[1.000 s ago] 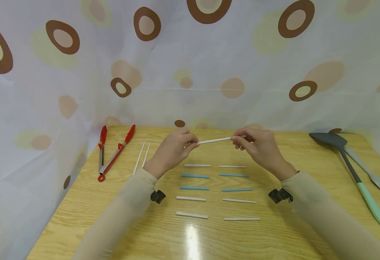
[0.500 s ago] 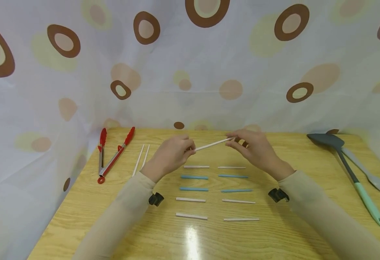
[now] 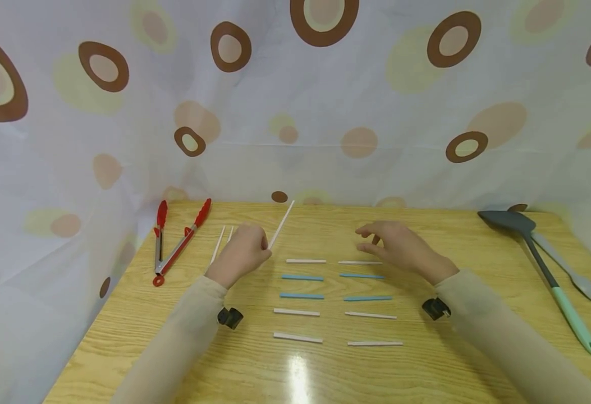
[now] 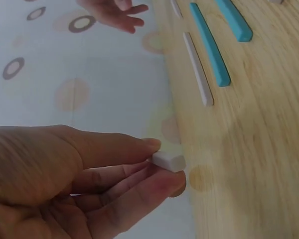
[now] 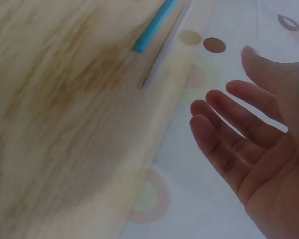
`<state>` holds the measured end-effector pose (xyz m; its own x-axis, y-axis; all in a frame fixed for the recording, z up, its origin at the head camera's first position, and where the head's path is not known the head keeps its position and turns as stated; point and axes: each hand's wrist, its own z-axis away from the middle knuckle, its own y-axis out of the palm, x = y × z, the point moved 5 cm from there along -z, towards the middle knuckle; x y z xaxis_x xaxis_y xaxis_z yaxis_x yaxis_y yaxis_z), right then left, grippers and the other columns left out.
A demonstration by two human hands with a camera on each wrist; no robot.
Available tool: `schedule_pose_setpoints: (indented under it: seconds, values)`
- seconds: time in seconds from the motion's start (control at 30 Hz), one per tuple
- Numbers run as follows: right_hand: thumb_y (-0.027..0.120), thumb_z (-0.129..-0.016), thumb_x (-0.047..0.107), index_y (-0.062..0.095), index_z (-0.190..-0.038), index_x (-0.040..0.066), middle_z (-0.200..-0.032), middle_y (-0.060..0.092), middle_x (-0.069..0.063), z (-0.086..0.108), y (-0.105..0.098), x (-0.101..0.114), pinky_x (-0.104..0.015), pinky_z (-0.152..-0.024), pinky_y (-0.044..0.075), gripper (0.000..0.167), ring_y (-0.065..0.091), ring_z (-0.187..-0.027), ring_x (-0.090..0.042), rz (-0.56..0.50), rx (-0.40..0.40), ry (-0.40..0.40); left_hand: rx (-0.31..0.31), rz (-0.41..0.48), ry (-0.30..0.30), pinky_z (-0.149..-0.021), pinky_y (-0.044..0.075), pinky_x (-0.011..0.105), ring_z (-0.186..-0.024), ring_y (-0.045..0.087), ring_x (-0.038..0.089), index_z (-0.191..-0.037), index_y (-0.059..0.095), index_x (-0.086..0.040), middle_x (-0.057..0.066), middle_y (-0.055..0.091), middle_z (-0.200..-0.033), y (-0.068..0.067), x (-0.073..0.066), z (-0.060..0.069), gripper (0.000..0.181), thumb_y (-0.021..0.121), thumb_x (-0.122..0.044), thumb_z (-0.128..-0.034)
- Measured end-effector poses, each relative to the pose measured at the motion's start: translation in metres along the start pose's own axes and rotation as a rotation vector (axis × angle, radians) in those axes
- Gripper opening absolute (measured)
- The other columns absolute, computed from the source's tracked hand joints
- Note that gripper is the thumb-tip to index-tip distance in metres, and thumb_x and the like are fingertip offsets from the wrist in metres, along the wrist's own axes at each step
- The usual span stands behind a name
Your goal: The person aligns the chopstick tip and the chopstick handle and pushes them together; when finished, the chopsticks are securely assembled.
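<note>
In the head view, my left hand (image 3: 242,252) pinches a white chopstick (image 3: 282,224) near one end, and its other end points up and away to the right. The left wrist view shows the chopstick's squared end (image 4: 170,162) between thumb and fingertips. My right hand (image 3: 393,247) hovers above the table, fingers relaxed and apart, holding nothing; the right wrist view shows its palm (image 5: 271,174). Below the hands lie two columns of sticks, white ones (image 3: 306,261) and blue ones (image 3: 302,278) in the left column, more white (image 3: 370,315) and blue (image 3: 361,275) in the right.
Red-tipped tongs (image 3: 176,252) lie spread at the left, with two white chopsticks (image 3: 218,244) beside them, partly behind my left hand. A dark spatula with a mint handle (image 3: 575,320) crosses a grey spoon (image 3: 585,285) at the right. A patterned curtain (image 3: 320,95) hangs behind the table.
My right hand has let go of the white chopstick and opened. The left hand has drawn it left and toward me, and the chopstick has swung to a steeper angle.
</note>
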<state>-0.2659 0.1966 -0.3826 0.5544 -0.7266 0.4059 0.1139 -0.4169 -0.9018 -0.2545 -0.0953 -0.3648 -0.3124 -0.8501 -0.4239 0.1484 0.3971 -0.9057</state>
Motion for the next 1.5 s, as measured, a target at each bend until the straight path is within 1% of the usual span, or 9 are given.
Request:
schedule_pose_setpoints:
  seconds: [0.07, 0.17, 0.33, 0.57, 0.67, 0.8, 1.1, 1.23, 1.5]
  values:
    - [0.067, -0.097, 0.026, 0.066, -0.125, 0.003, -0.116, 0.067, -0.012, 0.000, 0.005, -0.003, -0.043, -0.078, 0.053, 0.036, 0.065, -0.091, -0.022, 0.007, 0.029, 0.004, 0.024, 0.008, -0.055, -0.044, 0.032, 0.023, -0.042, 0.034, 0.009, -0.053, 0.055, -0.008, -0.002, 0.045, -0.048, 0.003, 0.008, 0.003, 0.038, 0.068, 0.000, -0.0875]
    - [0.071, -0.094, 0.019, 0.068, -0.119, 0.001, -0.112, 0.068, -0.013, 0.000, 0.010, -0.006, -0.044, -0.078, 0.054, 0.031, 0.066, -0.090, -0.024, 0.022, 0.042, -0.003, 0.030, 0.007, -0.108, -0.043, 0.037, 0.022, -0.043, 0.042, 0.010, -0.055, 0.057, -0.007, 0.000, 0.052, -0.050, 0.005, 0.019, 0.005, 0.035, 0.071, 0.001, -0.0855]
    - [0.074, -0.091, 0.016, 0.070, -0.114, 0.000, -0.106, 0.070, -0.011, 0.000, 0.016, -0.010, -0.044, -0.078, 0.053, 0.028, 0.066, -0.091, -0.026, 0.028, 0.076, 0.015, 0.030, -0.013, -0.141, -0.049, 0.047, 0.026, -0.049, 0.053, 0.015, -0.061, 0.059, -0.003, 0.005, 0.057, -0.056, 0.007, 0.037, 0.005, 0.026, 0.073, 0.004, -0.0833]
    - [0.075, -0.090, 0.015, 0.072, -0.111, 0.003, -0.098, 0.069, -0.005, 0.000, 0.022, -0.014, -0.040, -0.075, 0.054, 0.024, 0.065, -0.088, -0.021, 0.069, 0.107, 0.039, 0.077, 0.034, -0.206, -0.042, 0.049, 0.024, -0.043, 0.058, 0.015, -0.069, 0.057, 0.000, 0.008, 0.057, -0.057, 0.013, 0.053, 0.009, 0.022, 0.072, 0.007, -0.0813]
    - [0.075, -0.090, 0.014, 0.072, -0.110, 0.004, -0.096, 0.069, -0.003, -0.001, 0.022, -0.014, -0.039, -0.074, 0.054, 0.023, 0.065, -0.086, -0.019, 0.078, 0.117, 0.041, 0.084, 0.040, -0.227, -0.041, 0.049, 0.024, -0.040, 0.058, 0.014, -0.067, 0.058, 0.001, 0.008, 0.058, -0.055, 0.014, 0.055, 0.011, 0.022, 0.072, 0.008, -0.0814]
    - [0.075, -0.090, 0.015, 0.072, -0.108, 0.005, -0.093, 0.068, 0.000, 0.000, 0.022, -0.014, -0.037, -0.073, 0.053, 0.021, 0.064, -0.083, -0.016, 0.076, 0.131, 0.042, 0.080, 0.043, -0.235, -0.041, 0.049, 0.024, -0.040, 0.058, 0.013, -0.067, 0.058, 0.001, 0.008, 0.058, -0.054, 0.014, 0.057, 0.013, 0.021, 0.072, 0.007, -0.0811]
    - [0.077, -0.088, 0.013, 0.072, -0.092, 0.013, -0.083, 0.064, 0.007, 0.001, 0.023, -0.012, -0.033, -0.066, 0.051, 0.006, 0.059, -0.073, -0.009, 0.071, 0.138, -0.010, 0.105, 0.066, -0.241, -0.041, 0.049, 0.024, -0.041, 0.060, 0.016, -0.069, 0.056, 0.001, 0.010, 0.057, -0.056, 0.014, 0.060, 0.022, 0.023, 0.073, 0.008, -0.0821]
    - [0.077, -0.088, 0.011, 0.072, -0.086, 0.016, -0.081, 0.064, 0.008, 0.001, 0.024, -0.012, -0.033, -0.064, 0.051, 0.007, 0.058, -0.071, -0.008, 0.072, 0.140, -0.023, 0.110, 0.066, -0.253, -0.041, 0.049, 0.025, -0.041, 0.061, 0.018, -0.068, 0.056, 0.001, 0.010, 0.057, -0.054, 0.015, 0.061, 0.025, 0.024, 0.075, 0.006, -0.0821]
    - [0.078, -0.087, 0.010, 0.072, -0.085, 0.017, -0.080, 0.064, 0.008, 0.001, 0.025, -0.013, -0.033, -0.064, 0.051, 0.010, 0.058, -0.071, -0.008, 0.074, 0.128, -0.037, 0.095, 0.067, -0.267, -0.039, 0.049, 0.026, -0.041, 0.062, 0.021, -0.067, 0.057, 0.001, 0.011, 0.059, -0.054, 0.013, 0.064, 0.025, 0.025, 0.077, 0.004, -0.0822]
